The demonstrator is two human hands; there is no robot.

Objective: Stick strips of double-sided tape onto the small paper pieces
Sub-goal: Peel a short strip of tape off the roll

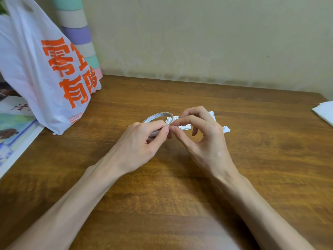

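A thin white roll of double-sided tape (158,116) is held above the wooden table (252,141) at its middle. My left hand (142,141) grips the roll from the near side, thumb and fingers curled round its rim. My right hand (201,139) meets it from the right, thumb and forefinger pinching at the roll's edge where the tape end lies. Several small printed paper pieces (185,126) lie on the table just behind my fingers, partly hidden by my right hand; one small piece (226,129) shows to its right.
A white plastic bag with orange characters (45,69) stands at the back left, in front of a stack of pastel rolls (79,33). Printed sheets (14,127) lie at the left edge. White paper (324,112) sits at the right edge. A wall bounds the table's far side.
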